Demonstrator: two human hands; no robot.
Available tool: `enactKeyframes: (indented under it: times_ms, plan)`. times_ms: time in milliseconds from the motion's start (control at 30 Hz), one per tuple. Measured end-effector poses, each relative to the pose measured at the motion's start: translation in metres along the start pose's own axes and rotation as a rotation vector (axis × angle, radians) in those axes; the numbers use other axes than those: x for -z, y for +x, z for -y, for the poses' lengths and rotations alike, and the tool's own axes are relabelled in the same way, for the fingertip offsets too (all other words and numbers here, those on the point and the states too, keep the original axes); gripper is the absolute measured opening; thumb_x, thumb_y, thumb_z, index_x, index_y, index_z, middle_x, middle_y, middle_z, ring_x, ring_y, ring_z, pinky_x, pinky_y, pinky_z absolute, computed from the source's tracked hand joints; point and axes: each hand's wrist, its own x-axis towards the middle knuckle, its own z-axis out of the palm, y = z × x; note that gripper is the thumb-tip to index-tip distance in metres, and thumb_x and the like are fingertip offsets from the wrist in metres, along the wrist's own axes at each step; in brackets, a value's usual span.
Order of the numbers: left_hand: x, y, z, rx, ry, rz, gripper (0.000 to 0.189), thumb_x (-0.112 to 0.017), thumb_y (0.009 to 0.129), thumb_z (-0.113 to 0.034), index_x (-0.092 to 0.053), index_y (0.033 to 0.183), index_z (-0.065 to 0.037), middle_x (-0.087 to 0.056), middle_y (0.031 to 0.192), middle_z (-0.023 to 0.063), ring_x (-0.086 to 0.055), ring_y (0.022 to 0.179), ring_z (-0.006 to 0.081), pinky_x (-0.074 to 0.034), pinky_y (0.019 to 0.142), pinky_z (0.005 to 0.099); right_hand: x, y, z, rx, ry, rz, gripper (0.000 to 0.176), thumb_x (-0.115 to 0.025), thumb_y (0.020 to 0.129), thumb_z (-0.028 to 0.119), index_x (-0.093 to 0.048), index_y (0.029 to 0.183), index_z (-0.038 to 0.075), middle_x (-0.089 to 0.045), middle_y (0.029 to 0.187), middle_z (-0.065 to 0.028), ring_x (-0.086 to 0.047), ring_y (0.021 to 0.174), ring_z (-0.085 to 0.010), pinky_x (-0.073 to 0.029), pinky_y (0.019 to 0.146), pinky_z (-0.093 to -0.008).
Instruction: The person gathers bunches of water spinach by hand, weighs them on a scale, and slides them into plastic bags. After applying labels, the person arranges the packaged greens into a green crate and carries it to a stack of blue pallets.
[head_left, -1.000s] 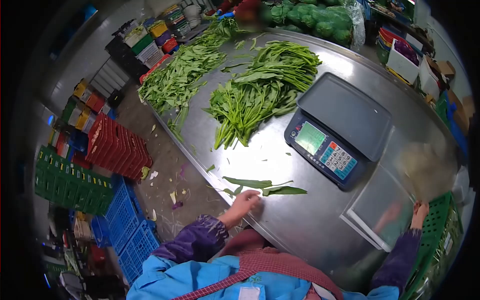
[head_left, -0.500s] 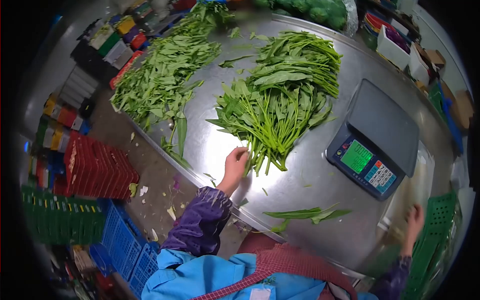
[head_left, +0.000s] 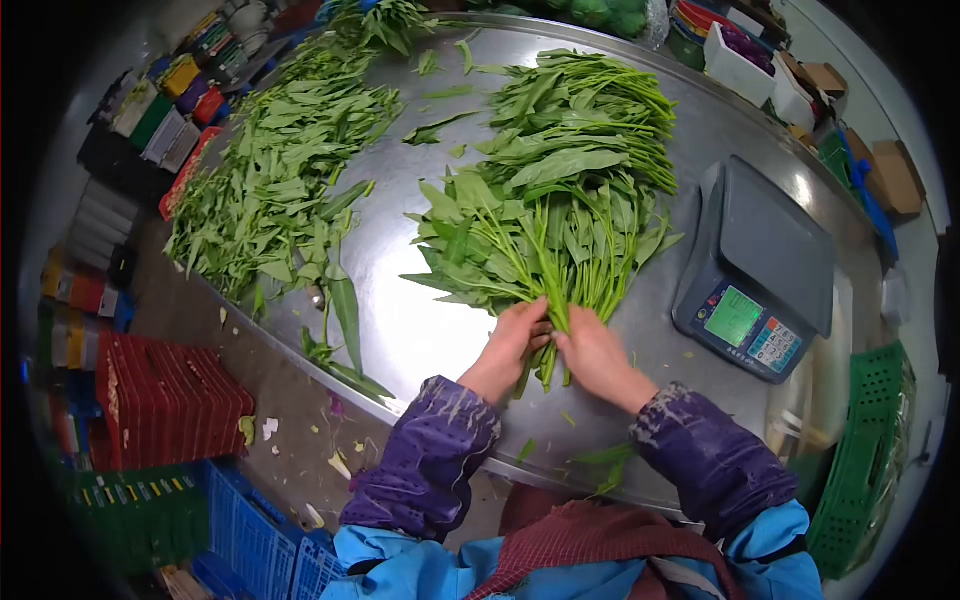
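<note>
A bunch of water spinach lies on the steel table, its leaves pointing away and its stems towards me. My left hand closes round the stem ends from the left. From the right, my right hand grips the same stems, thumb and fingers close to those of the left. Whether anything thin lies between the fingertips cannot be made out. Just beyond is another stack of water spinach, its stems to the right. A wide pile of loose water spinach covers the table's left side.
To the right stands a digital scale with a lit green display. A green crate is by the table's right edge. Red crates and blue crates stand on the floor at left. Loose leaves lie near the front edge.
My right hand has come from the table's far right to the stems and closed on them. My left hand, previously at the stems' left side, now grips them too. The view has shifted slightly.
</note>
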Motion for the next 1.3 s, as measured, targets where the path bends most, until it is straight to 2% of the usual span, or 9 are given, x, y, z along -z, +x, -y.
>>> enactKeyframes:
  times_ms: [100,300,500,567,667,867,1033,1133,1300]
  plan:
    - [-0.012,0.003,-0.012,0.052,-0.048,-0.01,0.031,-0.057,0.086,-0.022,-0.053,0.11,-0.002,-0.059,0.099,0.0051,-0.056,0.087,0.0144,-0.045,0.078,0.0253,-0.003,-0.01,0.028,-0.012,-0.093,0.08,0.045,-0.057,0.079,0.015,-0.04,0.116,-0.004,-0.051,0.097,-0.0217,-0.055,0.083,-0.0356,-0.047,0.069,-0.0413]
    - [0.004,-0.005,-0.022,0.056,-0.204,0.039,0.032,-0.063,0.081,-0.016,-0.054,0.109,-0.003,-0.061,0.09,0.0072,-0.06,0.074,0.0184,-0.051,0.069,0.0298,0.013,-0.028,0.054,0.248,-0.135,0.13,0.054,-0.06,0.077,0.021,-0.038,0.122,0.0,-0.053,0.105,-0.0163,-0.058,0.085,-0.0277,-0.048,0.065,-0.0359]
    - [0.062,-0.058,-0.08,0.006,-0.242,0.086,0.038,-0.062,0.082,-0.021,-0.049,0.112,-0.001,-0.054,0.078,0.0059,-0.058,0.07,0.0191,-0.052,0.063,0.0341,0.042,-0.044,0.02,0.138,0.251,0.149,0.033,-0.06,0.079,0.022,-0.054,0.106,0.005,-0.063,0.087,-0.0098,-0.062,0.075,-0.0245,-0.049,0.063,-0.0345]
    - [0.074,-0.063,-0.069,-0.009,-0.182,0.049,0.043,-0.061,0.083,-0.027,-0.048,0.115,-0.001,-0.054,0.08,0.0067,-0.056,0.071,0.0185,-0.052,0.064,0.035,0.037,-0.041,0.003,-0.075,0.322,0.142,0.023,-0.058,0.081,0.016,-0.056,0.1,0.003,-0.064,0.083,-0.0115,-0.062,0.07,-0.0252,-0.048,0.061,-0.0343]
    - [0.078,-0.064,-0.038,0.097,-0.391,0.017,0.05,-0.059,0.082,-0.035,-0.045,0.118,-0.002,-0.054,0.085,0.0062,-0.055,0.074,0.0183,-0.05,0.07,0.0362,0.025,-0.035,0.001,-0.025,0.394,0.125,0.019,-0.057,0.081,0.013,-0.056,0.097,0.003,-0.063,0.076,-0.0106,-0.061,0.064,-0.0245,-0.047,0.058,-0.033]
    - [0.052,-0.069,0.008,-0.057,-0.338,0.033,0.04,-0.062,0.082,-0.019,-0.043,0.115,-0.004,-0.055,0.095,0.0086,-0.058,0.083,0.0186,-0.054,0.073,0.0335,0.008,-0.002,0.046,-0.23,0.697,0.325,0.021,-0.059,0.08,0.017,-0.056,0.095,0.002,-0.063,0.075,-0.0096,-0.061,0.064,-0.0202,-0.046,0.056,-0.0299]
    - [0.024,-0.08,0.024,-0.179,-0.16,0.018,0.04,-0.059,0.084,-0.009,-0.041,0.119,-0.002,-0.053,0.11,0.0112,-0.057,0.095,0.0186,-0.05,0.079,0.0305,-0.015,0.02,0.052,-0.124,0.312,0.302,0.02,-0.059,0.082,0.014,-0.052,0.093,-0.002,-0.058,0.074,-0.0035,-0.049,0.056,-0.0063,-0.041,0.052,-0.0211]
    - [0.035,-0.084,0.03,-0.166,-0.326,0.053,0.041,-0.058,0.084,-0.012,-0.041,0.12,-0.002,-0.053,0.11,0.0109,-0.057,0.094,0.0191,-0.05,0.08,0.0311,-0.013,0.017,0.047,-0.464,0.836,0.494,0.016,-0.052,0.088,0.015,-0.052,0.098,0.003,-0.061,0.083,-0.0036,-0.055,0.069,-0.006,-0.043,0.054,-0.0168]
    - [0.052,-0.076,0.04,-0.015,-0.54,0.019,0.044,-0.054,0.087,-0.019,-0.04,0.125,-0.002,-0.053,0.116,0.0122,-0.054,0.101,0.025,-0.046,0.089,0.0372,-0.01,-0.001,0.049,-0.504,1.235,0.347,0.021,-0.048,0.09,0.014,-0.049,0.109,0.005,-0.061,0.099,-0.0054,-0.058,0.079,-0.0067,-0.046,0.058,-0.0168]
